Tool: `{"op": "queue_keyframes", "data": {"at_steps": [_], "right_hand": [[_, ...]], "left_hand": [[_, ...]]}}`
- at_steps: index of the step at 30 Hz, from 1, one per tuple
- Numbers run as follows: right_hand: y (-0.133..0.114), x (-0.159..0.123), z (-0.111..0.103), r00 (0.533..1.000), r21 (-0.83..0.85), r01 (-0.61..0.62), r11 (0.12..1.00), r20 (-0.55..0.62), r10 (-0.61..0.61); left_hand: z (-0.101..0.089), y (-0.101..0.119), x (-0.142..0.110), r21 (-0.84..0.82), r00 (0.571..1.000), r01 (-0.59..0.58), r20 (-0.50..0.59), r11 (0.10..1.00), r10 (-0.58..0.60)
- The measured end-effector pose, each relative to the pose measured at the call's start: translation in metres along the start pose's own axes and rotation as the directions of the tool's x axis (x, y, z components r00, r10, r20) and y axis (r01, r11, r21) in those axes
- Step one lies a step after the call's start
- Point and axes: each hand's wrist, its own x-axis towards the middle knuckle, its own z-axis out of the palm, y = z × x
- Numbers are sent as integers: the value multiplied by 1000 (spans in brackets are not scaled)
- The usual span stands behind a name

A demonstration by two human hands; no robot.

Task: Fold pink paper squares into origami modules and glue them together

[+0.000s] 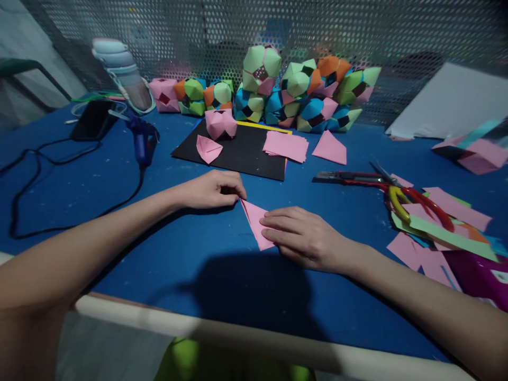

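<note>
A folded pink paper (257, 225) lies on the blue table between my two hands. My left hand (216, 189) pinches its upper left corner between thumb and index finger. Stretched nearly flat, the fingers of my right hand (305, 235) press on the paper's right side and cover that part. Beyond them, a folded pink paper piece (208, 149) and a pink folded paper shape (221, 124) sit on a black sheet (246, 151). A stack of pink paper squares (286, 146) overlaps the sheet's right edge, with another folded pink piece (330, 147) beside it.
Colourful folded-paper balls (297, 95) are stacked along the perforated metal panel (190, 32). At left are a blue glue gun (143, 143), its cord, a phone (93, 120) and a bottle (123, 74). Scissors (400, 203), a cutter (349, 178) and paper scraps (456, 209) lie at right.
</note>
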Motion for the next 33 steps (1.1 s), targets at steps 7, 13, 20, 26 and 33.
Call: {"op": "queue_keyframes", "data": {"at_steps": [7,13,20,26,33], "right_hand": [[0,1,0,1000,-12,11,1000,8,-11],[0,0,0,1000,-33,16,999,16,-16],[1,0,0,1000,-36,24,999,16,-24],[0,1,-1,999,-37,41,999,12,-40],[0,1,-2,999,-38,29,999,29,-28]], "left_hand": [[13,11,1,2,993,24,-112,1000,-24],[18,9,2,45,995,-6,-102,999,11],[18,9,3,76,995,-6,-98,997,13],[18,8,3,99,996,-8,-90,995,17],[18,8,3,137,997,-6,-80,990,17]]}}
